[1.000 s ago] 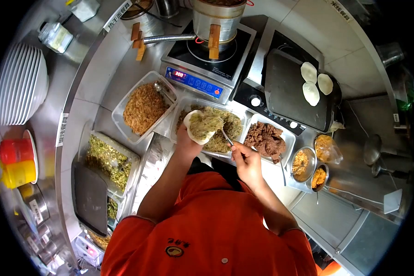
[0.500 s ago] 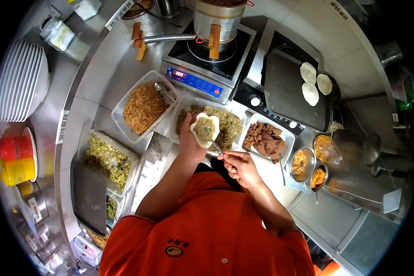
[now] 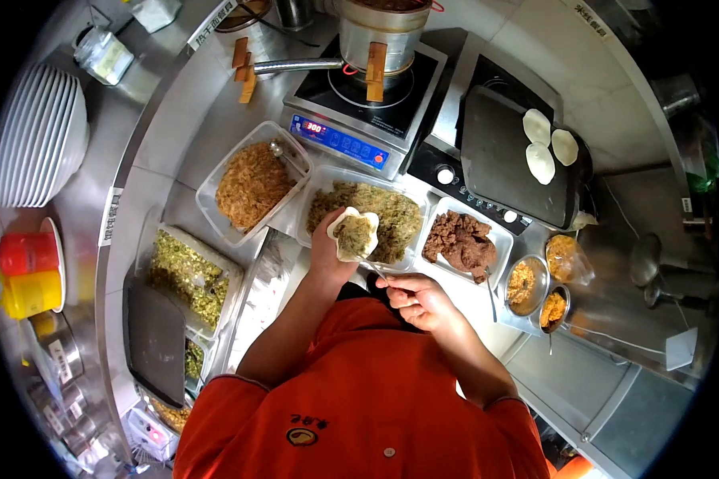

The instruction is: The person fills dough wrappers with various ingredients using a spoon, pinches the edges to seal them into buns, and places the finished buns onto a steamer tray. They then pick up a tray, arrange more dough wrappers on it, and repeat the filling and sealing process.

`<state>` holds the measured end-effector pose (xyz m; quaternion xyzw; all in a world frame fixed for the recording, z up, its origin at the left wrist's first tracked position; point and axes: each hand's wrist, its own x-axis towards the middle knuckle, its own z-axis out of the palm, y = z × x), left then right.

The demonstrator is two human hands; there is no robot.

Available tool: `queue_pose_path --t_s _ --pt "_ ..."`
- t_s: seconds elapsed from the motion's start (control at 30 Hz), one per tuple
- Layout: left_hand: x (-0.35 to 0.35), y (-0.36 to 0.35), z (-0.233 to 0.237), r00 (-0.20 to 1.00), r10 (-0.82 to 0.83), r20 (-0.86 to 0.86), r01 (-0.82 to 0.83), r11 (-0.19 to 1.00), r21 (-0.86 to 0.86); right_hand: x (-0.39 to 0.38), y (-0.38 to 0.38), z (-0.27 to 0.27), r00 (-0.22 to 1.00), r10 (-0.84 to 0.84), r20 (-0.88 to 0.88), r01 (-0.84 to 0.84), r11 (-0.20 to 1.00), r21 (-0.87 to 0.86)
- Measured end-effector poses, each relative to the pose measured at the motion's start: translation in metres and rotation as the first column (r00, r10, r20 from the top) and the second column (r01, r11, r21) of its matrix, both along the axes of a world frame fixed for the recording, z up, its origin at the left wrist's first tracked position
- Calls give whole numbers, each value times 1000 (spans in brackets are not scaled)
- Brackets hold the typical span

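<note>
My left hand (image 3: 329, 251) cups a pale dough wrapper (image 3: 367, 254) whose wavy edge stands up around a greenish minced filling (image 3: 351, 239). In my right hand (image 3: 418, 298) is a thin metal spoon (image 3: 380, 275), its handle pinched between thumb and fingers. The spoon's far end meets the near side of the wrapper, and its bowl is hidden. Just beyond my hands lies a plastic tub (image 3: 418, 257) of the same greenish filling (image 3: 397, 220). To its right, a white tray (image 3: 499, 233) holds dark brown minced meat (image 3: 459, 245).
A tub of brown shredded food (image 3: 253, 185) stands at the left, with chopped greens (image 3: 185, 271) nearer me. A pot (image 3: 382, 40) sits on an induction cooker (image 3: 339, 140). Flat dough rounds (image 3: 539, 163) lie on a griddle (image 3: 499, 152). Small metal bowls (image 3: 541, 271) stand at the right.
The wrapper has tilted a little in my left hand and moved slightly down. My right hand has shifted slightly down and right, with the spoon lower against the wrapper.
</note>
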<state>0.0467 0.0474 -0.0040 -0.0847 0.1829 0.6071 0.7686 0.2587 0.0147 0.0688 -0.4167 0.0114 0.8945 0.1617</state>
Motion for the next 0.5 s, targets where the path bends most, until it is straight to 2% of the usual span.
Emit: queue_pose_path --t_s 0.1,0.13,0.2,0.23,0.27,0.33,0.37,0.4,0.47,0.5 --pt "0 2 1 998 5 56 -4 1000 -21 9 7 15 991 41 -129 -38 999 22" --pt "2 2 0 998 4 58 -3 1000 -21 6 11 14 998 50 -50 -45 994 97" --pt "5 2 -2 992 14 126 -16 1000 18 0 13 -1 998 41 56 -46 995 90" --pt "4 3 -3 992 9 126 -12 1000 20 0 14 -3 999 40 3 -40 997 64" --pt "1 3 -4 995 4 98 -10 998 63 2 16 -1 999 38 0 -38 997 65" --pt "-3 0 -5 998 -3 68 -3 995 98 5 17 13 991 70 -110 -60 993 97" --pt "-3 -3 -6 992 44 -122 -32 995 95 4 18 14 996 37 -80 -25 989 143" --pt "-2 -5 -6 948 87 -307 -59 993 97 -1 21 5 997 16 72 -26 989 143" --pt "-6 -5 -5 948 68 -310 -58 997 44 -4 22 -2 995 31 98 -46 987 157" --pt "-11 -6 -4 980 77 -181 -75 997 18 -5 22 0 995 30 94 -45 986 162"
